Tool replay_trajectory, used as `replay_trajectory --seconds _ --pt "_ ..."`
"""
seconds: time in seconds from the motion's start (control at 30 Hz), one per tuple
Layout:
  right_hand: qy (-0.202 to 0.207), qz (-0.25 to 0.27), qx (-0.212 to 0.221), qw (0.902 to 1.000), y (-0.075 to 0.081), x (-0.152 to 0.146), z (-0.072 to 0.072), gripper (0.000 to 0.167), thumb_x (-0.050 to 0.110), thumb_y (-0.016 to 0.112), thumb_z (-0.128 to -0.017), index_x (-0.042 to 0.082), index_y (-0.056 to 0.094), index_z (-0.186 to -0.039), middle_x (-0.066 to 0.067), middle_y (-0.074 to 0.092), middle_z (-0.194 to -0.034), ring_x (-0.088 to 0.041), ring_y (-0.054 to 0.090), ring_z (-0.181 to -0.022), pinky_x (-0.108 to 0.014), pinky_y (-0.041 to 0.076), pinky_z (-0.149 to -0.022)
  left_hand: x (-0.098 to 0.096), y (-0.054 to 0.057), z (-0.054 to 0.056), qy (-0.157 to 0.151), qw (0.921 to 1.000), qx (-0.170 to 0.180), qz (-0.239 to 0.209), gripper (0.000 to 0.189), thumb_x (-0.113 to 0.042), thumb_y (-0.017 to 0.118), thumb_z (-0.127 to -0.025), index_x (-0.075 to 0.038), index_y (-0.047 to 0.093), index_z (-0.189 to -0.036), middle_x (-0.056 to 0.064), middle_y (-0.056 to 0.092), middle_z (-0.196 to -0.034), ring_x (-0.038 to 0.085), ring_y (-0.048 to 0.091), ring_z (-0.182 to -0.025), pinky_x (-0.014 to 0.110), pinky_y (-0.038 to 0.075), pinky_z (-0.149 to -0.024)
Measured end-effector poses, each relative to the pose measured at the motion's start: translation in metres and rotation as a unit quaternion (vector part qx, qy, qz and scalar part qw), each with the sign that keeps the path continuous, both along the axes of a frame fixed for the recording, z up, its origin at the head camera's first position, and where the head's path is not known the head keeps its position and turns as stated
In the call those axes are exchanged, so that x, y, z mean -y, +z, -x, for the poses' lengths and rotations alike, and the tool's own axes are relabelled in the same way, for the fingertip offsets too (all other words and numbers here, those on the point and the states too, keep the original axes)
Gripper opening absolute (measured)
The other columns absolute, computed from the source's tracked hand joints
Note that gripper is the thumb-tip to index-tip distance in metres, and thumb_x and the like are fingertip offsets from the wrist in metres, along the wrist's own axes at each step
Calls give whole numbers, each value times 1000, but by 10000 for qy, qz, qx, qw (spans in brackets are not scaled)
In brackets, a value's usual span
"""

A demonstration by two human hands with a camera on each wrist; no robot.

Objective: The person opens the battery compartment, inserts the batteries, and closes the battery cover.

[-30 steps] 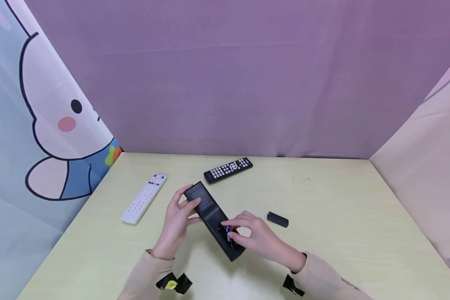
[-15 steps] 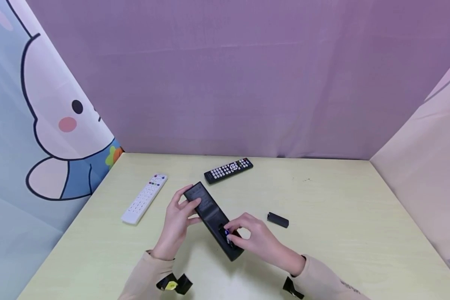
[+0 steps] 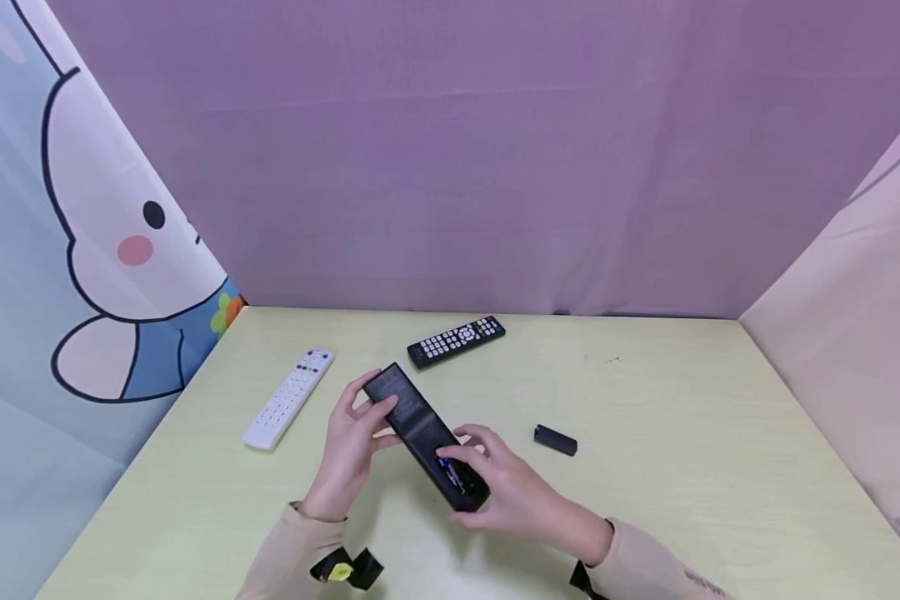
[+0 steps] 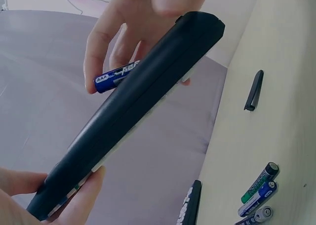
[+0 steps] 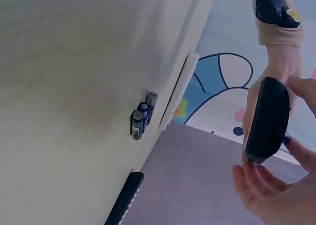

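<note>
My left hand [image 3: 348, 454] grips the upper end of a black remote control [image 3: 420, 425], held aslant above the table with its back and bare battery compartment facing up. A blue AAA battery [image 4: 109, 79] sticks up tilted from the compartment in the left wrist view. On its raised end rests the index fingertip of my right hand [image 3: 521, 492]. That hand's thumb is at the remote's lower end, and its other fingers reach round the far edge and underside. The loose black battery cover [image 3: 556, 440] lies on the table to the right.
A white remote [image 3: 288, 398] lies at the left of the table [image 3: 667, 467], and another black remote [image 3: 456, 342] lies button side up near the back. Three batteries [image 4: 259, 198] stand or lie close together on the table, hidden in the head view. A purple curtain [image 3: 495, 167] closes off the back.
My right thumb has left the battery and moved down to the remote's lower end, while the index finger stays on the battery. The left hand holds the remote almost unmoved.
</note>
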State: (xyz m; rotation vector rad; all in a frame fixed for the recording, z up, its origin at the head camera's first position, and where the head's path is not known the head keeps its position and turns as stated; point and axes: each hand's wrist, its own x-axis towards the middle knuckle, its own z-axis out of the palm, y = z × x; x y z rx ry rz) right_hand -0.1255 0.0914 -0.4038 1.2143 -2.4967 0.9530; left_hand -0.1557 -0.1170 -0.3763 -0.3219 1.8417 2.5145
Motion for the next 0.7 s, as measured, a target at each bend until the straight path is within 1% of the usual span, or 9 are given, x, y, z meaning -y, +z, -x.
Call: replay_trajectory --seconds 0.13,0.23,0.3,0.4,0.57,0.7 --pt "0 -344 -76 9994 -1 1 -2 80 30 80 -57 15 42 -126 -14 35 -130 -18 50 -99 -22 49 -72 1 1 0 6 10000 -10 -53 48 1 55 -83 -11 40 -127 6 63 -88 16 63 -66 32 53 -55" --pt "69 -427 -207 9988 -2 1 -2 85 28 81 -56 14 39 -128 -16 33 -130 -20 51 -97 -22 49 -72 1 0 -1 4 10000 -5 -63 48 1 55 -83 -11 40 -127 5 63 -86 16 63 -66 31 53 -55" --pt "132 -409 -249 9988 -3 1 -2 86 24 82 -56 13 37 -129 -16 32 -130 -20 52 -93 -21 49 -70 1 0 -1 7 10000 1 -57 48 1 55 -83 -11 40 -127 5 63 -86 16 63 -65 31 53 -55" --pt "181 -342 -170 9991 -4 1 -3 86 20 81 -56 13 36 -129 -14 31 -131 -19 53 -91 -19 49 -68 1 0 0 4 10000 16 -47 47 0 55 -83 -12 41 -126 5 62 -87 16 63 -66 32 53 -55" --pt "200 -225 -22 9995 -5 -1 -3 84 19 82 -56 12 39 -128 -13 31 -131 -20 52 -96 -19 48 -71 0 0 -1 -19 10000 33 -26 48 0 55 -83 -13 40 -127 7 62 -90 17 63 -66 32 53 -56" --pt "251 -149 -75 9995 -6 -2 -2 82 18 82 -56 12 40 -127 -13 32 -131 -20 52 -96 -19 48 -72 0 1 -1 -33 10000 23 -33 49 1 54 -83 -12 40 -127 8 62 -92 17 63 -66 32 53 -56"
